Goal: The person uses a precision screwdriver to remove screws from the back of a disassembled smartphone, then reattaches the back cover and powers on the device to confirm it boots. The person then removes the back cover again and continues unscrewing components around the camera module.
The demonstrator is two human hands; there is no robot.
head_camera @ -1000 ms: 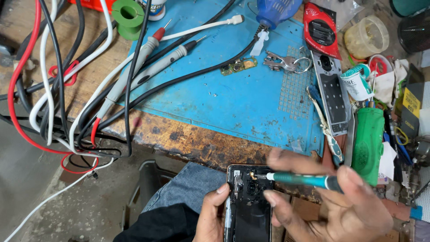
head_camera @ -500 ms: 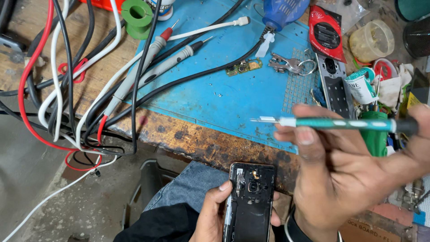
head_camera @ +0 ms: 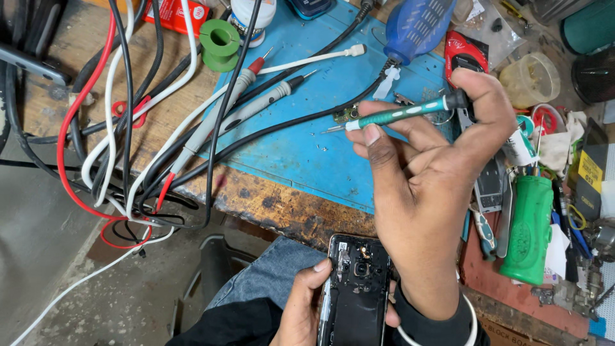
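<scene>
The bench carried a blue mat, with cables off toward its left edge and probes lying across the mat. The right hand had lifted away from the phone and now hung above the mat near the bench's front edge, its grip closed on a green screwdriver, tip pointing left. The left hand kept its grip around the opened phone, below the front edge over the lap. The driver was clear of the phone, so that screw looked finished.

one head-worn view looks steeply down, close over the lap and the workbench edge.
</scene>
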